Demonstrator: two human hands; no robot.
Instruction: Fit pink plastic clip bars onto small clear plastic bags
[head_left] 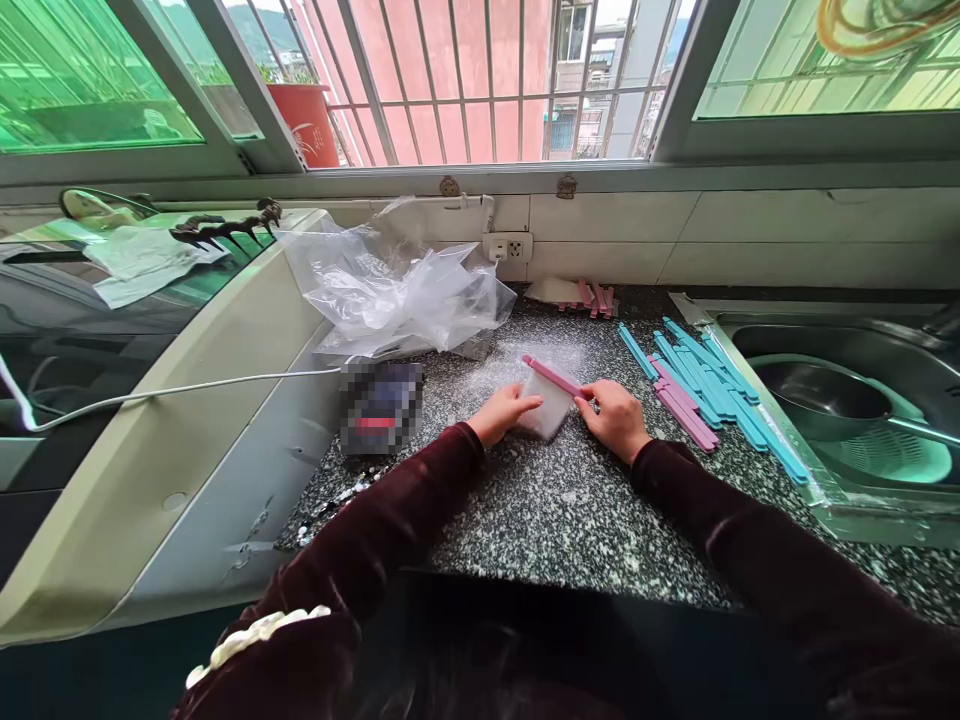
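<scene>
A small clear plastic bag [550, 412] is held over the speckled counter, with a long pink bag clip [553, 376] lying across its upper part. My left hand [504, 414] pinches the left edge of this bag between thumb and fingers. At the other side, my right hand [615, 420] grips the right end of the clip. Right of it lie several loose turquoise bag clips [694, 375] and a few pink clips [686, 415]. Behind my hands, a small bag with pink clips [596, 298] rests near the wall.
A heap of clear plastic bags [409, 295] fills the back left of the counter [540, 510]. A blurred dark object [381, 405] lies in front of it. On the right is a metal sink [832, 510] holding a pan [821, 398]. A white cable [187, 388] crosses the left side.
</scene>
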